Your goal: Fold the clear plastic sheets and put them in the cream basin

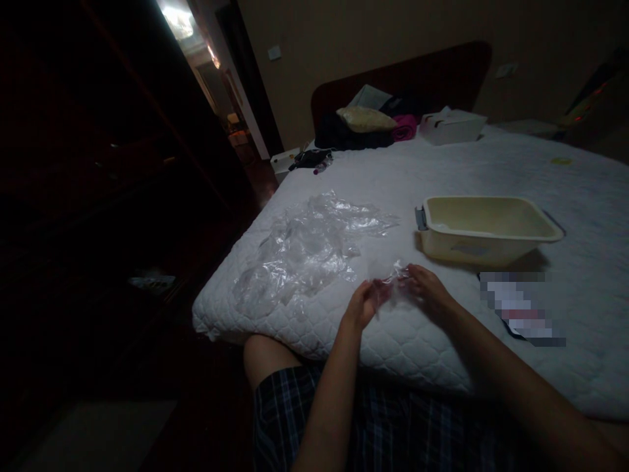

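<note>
Between my two hands a small clear plastic bag [393, 278] is held up just over the bed's near edge. My left hand [362, 305] grips its left side with the fingers closed. On the other side, my right hand [428, 285] pinches the plastic near the top. Some of the fingers show through the clear film, and its exact shape is hard to make out. Left of my hands a heap of crumpled clear plastic bags [304, 246] lies spread on the white quilted mattress [407, 357].
A cream plastic bin [486, 246] with grey handles stands to the right. In front of it lies a blurred-out flat item [523, 314]. Dark clothes, a yellowish pillow [366, 120] and a white box [452, 126] sit by the headboard [403, 75]. The floor at left is dark.
</note>
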A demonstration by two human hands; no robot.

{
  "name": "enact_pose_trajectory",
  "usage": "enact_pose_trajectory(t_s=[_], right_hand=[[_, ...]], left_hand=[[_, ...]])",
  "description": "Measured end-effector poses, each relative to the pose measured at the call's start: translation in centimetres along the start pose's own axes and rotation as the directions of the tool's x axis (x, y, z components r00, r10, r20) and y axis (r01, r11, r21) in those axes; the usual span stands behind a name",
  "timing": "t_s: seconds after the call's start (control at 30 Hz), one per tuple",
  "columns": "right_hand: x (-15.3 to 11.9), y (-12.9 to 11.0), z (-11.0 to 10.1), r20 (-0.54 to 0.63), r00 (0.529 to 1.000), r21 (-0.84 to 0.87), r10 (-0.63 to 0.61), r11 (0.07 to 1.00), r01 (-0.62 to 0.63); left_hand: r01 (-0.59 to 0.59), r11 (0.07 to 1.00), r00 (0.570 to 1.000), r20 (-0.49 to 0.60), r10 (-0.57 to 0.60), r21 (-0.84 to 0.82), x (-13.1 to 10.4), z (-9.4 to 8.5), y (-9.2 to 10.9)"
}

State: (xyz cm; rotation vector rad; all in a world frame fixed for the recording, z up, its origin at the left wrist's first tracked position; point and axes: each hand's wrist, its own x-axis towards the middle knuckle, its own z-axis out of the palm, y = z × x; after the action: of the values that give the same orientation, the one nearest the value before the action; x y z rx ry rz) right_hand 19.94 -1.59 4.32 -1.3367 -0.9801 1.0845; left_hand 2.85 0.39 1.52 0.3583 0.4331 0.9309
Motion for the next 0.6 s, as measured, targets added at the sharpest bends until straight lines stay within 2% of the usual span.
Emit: enact_pose_trajectory(t_s=[0.13, 0.3, 0.4, 0.5, 0.6], right_hand=[[-0.4, -0.9, 0.1, -0.021, 0.998, -0.119, -0.053, 0.992, 0.051], [-1.3, -1.2, -0.2, -0.003, 0.995, -0.198, -0.102, 0.975, 0.100], [-1.7, -1.0, -0.8, -0.063, 0.990, -0.159, -0.122, 0.981, 0.111], [-2.0, -0.3, -1.8, -0.160, 0.986, -0.045, -0.051, 0.998, 0.045], [-2.2, 0.6, -3.0, -0.187, 0.981, -0.041, 0.052, 0.997, -0.061]], left_hand=[[0.037, 0.999, 0.999, 0.032, -0.037, -0.007, -0.4, 0.4, 0.4], [-0.075, 0.982, 0.997, 0.020, 0.073, 0.174, -0.3, 0.3, -0.4], [-0.075, 0.984, 0.997, 0.032, 0.071, 0.162, 0.0, 0.0, -0.6], [-0.027, 0.998, 0.999, 0.031, 0.025, 0.064, 0.3, -0.3, -0.5], [-0.007, 0.999, 0.999, 0.034, 0.006, 0.037, 0.5, -0.5, -0.3]])
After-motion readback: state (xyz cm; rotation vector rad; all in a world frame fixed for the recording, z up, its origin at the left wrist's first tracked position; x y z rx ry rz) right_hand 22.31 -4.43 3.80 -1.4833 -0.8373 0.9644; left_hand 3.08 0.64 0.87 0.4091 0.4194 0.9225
